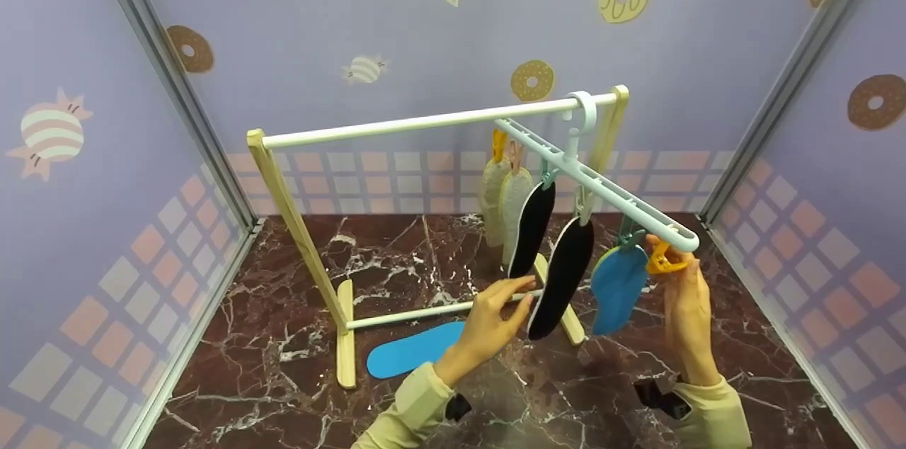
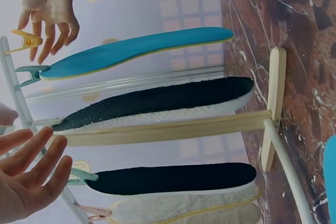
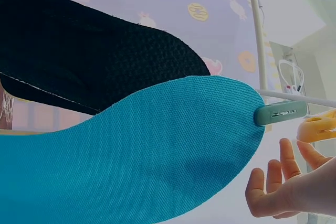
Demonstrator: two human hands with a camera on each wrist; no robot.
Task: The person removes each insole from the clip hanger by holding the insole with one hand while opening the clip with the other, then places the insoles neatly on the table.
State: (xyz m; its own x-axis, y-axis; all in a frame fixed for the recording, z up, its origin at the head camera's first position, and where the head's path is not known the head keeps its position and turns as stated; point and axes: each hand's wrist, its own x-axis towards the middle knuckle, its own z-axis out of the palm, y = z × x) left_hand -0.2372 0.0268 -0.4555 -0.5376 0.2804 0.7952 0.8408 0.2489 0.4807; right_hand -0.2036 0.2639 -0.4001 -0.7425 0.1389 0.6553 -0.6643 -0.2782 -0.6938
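Note:
In the head view my right hand (image 1: 686, 307) is at the front end of the clip hanger (image 1: 623, 197), its fingers right at a yellow clip (image 1: 665, 261). The left wrist view shows this clip (image 2: 29, 40) bearing nothing, its handles spread apart. Beside it a blue insole (image 1: 619, 286) hangs from a green clip (image 3: 281, 113). My left hand (image 1: 488, 318), fingers apart and holding nothing, is close to a black insole (image 1: 564, 279). Another black insole (image 1: 532, 229) and two pale insoles (image 1: 517, 205) hang farther back.
The hanger's hook (image 1: 586, 109) sits on the top bar of a wooden rack (image 1: 410, 124). A loose blue insole (image 1: 414, 350) lies on the dark marbled table (image 1: 269, 406) below. Patterned walls (image 1: 425, 31) enclose the back and sides.

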